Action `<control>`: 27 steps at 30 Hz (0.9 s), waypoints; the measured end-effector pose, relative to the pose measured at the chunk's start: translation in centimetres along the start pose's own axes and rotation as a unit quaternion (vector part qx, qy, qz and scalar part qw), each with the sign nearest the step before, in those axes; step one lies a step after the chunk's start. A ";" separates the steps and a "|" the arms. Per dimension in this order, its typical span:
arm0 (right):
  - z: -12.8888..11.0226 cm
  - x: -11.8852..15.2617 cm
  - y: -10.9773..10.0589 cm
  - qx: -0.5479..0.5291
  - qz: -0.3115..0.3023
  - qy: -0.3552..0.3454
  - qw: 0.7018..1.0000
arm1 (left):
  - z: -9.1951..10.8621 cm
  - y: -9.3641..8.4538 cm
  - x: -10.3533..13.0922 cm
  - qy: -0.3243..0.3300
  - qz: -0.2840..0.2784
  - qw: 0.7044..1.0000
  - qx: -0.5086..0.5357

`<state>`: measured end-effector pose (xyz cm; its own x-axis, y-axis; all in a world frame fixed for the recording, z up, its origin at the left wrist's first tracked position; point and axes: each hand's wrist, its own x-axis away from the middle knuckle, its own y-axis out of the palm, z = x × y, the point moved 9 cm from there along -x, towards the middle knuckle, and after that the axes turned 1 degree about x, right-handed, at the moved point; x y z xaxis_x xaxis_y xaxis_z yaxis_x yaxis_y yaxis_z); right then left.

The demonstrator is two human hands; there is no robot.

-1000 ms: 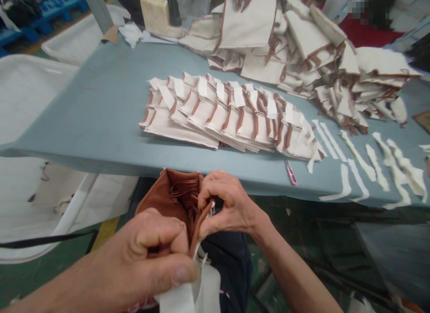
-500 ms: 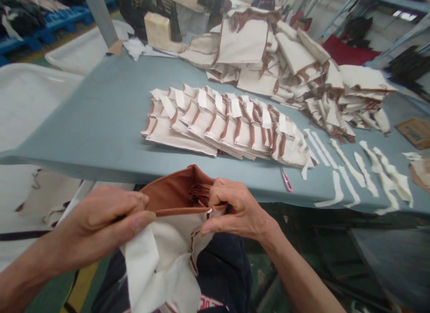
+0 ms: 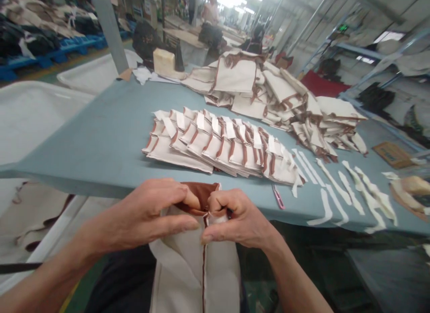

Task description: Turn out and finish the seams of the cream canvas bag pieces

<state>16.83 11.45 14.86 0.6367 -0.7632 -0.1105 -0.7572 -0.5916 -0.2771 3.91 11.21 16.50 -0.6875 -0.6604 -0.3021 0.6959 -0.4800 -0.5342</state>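
Observation:
A cream fabric bag with a brown lining hangs from both my hands over my lap, in front of the table edge. My left hand grips its top rim, fingers inside and thumb on the outer face. Close beside it, my right hand pinches the rim right of the seam, thumb outside. A dark brown-edged seam runs down the bag between the two thumbs. Part of the brown lining shows behind the fingers; the bag's inside is mostly hidden.
On the blue-grey table lies an overlapping row of cream pieces with brown edges. Behind it rises a pile of similar bags. A pink cutter and loose white strips lie to the right. White bins stand at left.
My left hand has moved right along the rim, close to my right hand. The bag's seam now faces me and hangs straight. The view has tilted upward.

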 end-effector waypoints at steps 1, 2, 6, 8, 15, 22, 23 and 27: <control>-0.4 0.0 -0.1 -0.004 0.002 -0.011 1.000 | 0.3 0.4 -0.3 -0.004 -0.010 1.000 0.021; -0.8 -0.1 -0.1 -0.008 0.004 -0.021 1.000 | 0.5 0.7 -0.6 -0.009 -0.017 0.999 0.042; -1.0 0.1 -0.1 0.000 0.007 -0.019 1.000 | 0.9 1.3 -1.2 -0.022 -0.026 0.997 0.076; -0.3 0.2 0.0 0.000 0.003 -0.001 1.000 | 1.0 1.5 -1.2 -0.023 -0.031 0.996 0.080; 3.3 0.9 0.1 -0.042 0.014 0.099 0.994 | 0.4 1.6 -0.5 -0.038 -0.046 0.997 0.048; 2.4 1.7 1.0 -0.029 0.020 0.076 0.996 | 1.0 1.5 0.8 -0.034 -0.057 0.997 -0.044; 2.2 1.7 1.0 -0.010 0.023 0.066 0.997 | 1.0 1.5 1.0 -0.032 -0.055 0.996 -0.057; 1.5 1.6 1.4 0.019 0.019 0.044 0.999 | 1.2 1.3 1.7 -0.003 -0.020 0.993 -0.118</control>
<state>17.00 9.75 12.82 0.5913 -0.8055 -0.0382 -0.7733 -0.5530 -0.3102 3.92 8.80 16.25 -0.7119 -0.6471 -0.2729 0.5994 -0.3573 -0.7163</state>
